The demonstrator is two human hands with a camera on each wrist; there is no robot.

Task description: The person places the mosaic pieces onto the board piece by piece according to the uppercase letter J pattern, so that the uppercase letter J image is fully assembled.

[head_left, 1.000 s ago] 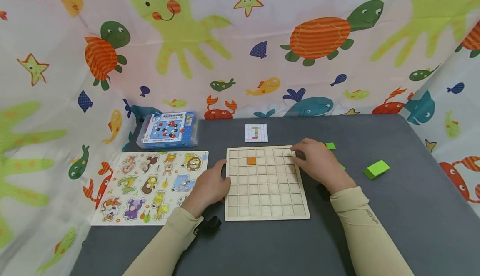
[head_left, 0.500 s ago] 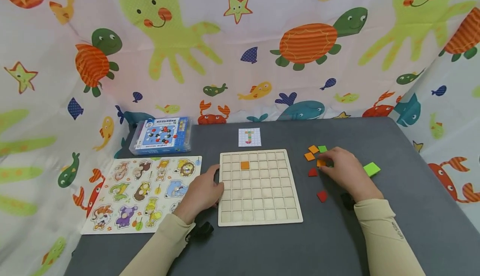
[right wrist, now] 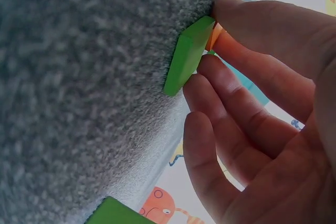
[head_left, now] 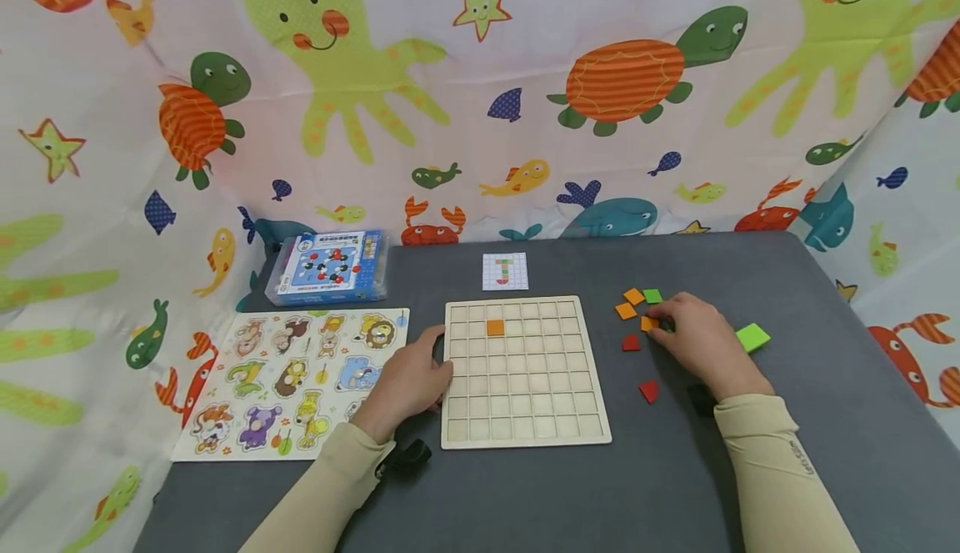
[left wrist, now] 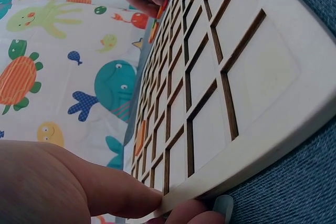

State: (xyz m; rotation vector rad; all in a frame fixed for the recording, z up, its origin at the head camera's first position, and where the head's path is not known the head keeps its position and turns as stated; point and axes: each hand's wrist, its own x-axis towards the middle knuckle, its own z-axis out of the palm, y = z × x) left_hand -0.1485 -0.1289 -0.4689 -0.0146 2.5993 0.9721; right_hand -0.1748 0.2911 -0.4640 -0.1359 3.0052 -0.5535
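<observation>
My left hand (head_left: pixel 406 381) grips the left edge of a pale wooden grid board (head_left: pixel 527 442), thumb on the rim (left wrist: pixel 173 199) and other fingers low at its side. One orange square tile (head_left: pixel 496 328) sits in a cell of the second row. To the right of the board, my right hand (head_left: pixel 697 341) pinches another orange tile (right wrist: pixel 212 39) between thumb and index finger, down at the table. A green tile (right wrist: pixel 190 56) appears close to these fingertips in the right wrist view. Two loose orange tiles (head_left: pixel 625 311) and a green tile (head_left: pixel 652 295) lie just beyond.
Red pieces (head_left: pixel 631 343) lie between board and right hand; a bright green block (head_left: pixel 752 337) is farther right. Behind the board is a small pattern card (head_left: pixel 505 272). An animal puzzle board (head_left: pixel 292 386) and a blue-labelled plastic box (head_left: pixel 327 267) occupy the left side.
My right hand has moved from the board's upper right corner rightward to the loose tiles and taken hold of an orange one. The left hand stays at the board's edge.
</observation>
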